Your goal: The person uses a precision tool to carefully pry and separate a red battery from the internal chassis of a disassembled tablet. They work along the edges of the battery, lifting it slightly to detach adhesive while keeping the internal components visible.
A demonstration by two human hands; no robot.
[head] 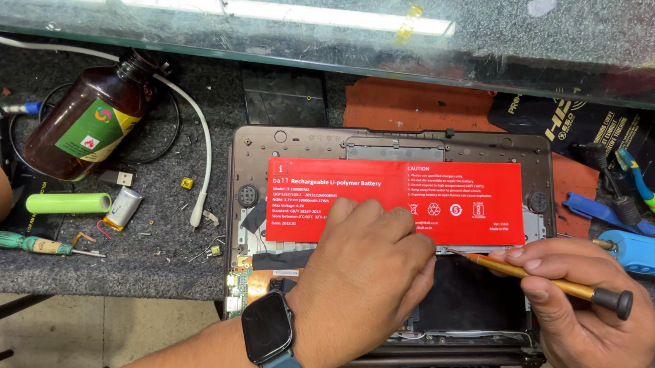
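Two hands over opened laptop (387,241) at counter (158,271) front edge, middle. Red battery (425,200) lies flat across laptop's upper half. Left hand (362,276), watch on wrist, presses flat on battery's lower edge, fingers together. Right hand (578,315) at laptop's right side, fingers clamped on screwdriver (557,283), tip hidden at battery's lower right edge. Brown bottle (93,126) lies tilted near counter's left end. Green cell (69,202) just below bottle.
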